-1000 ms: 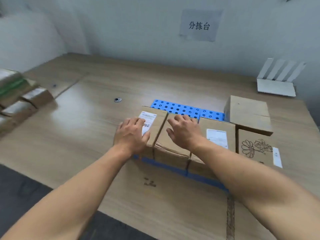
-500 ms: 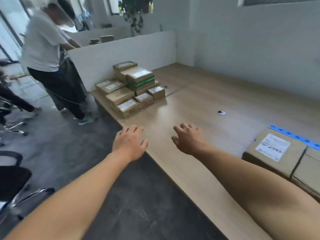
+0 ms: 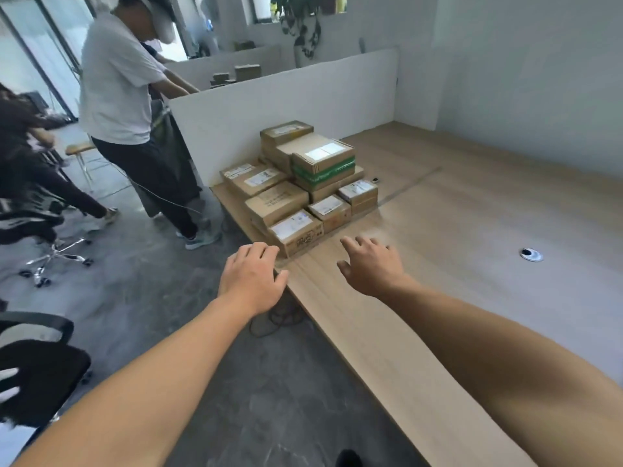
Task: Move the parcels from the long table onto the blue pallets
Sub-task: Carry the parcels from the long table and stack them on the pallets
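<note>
Stack of cardboard parcels [image 3: 303, 183] at the desk [image 3: 455, 214] end, left grip [image 3: 251, 281] empty, fingers relaxed, near the closest parcel, right grip [image 3: 371, 267] empty, fingers spread above the desk

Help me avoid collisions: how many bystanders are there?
2: a person in a white shirt by the divider; a person in dark clothes at the left edge, partly cut off. Others may be hidden.

Soft daylight, motion blur, wide-angle warp
</note>
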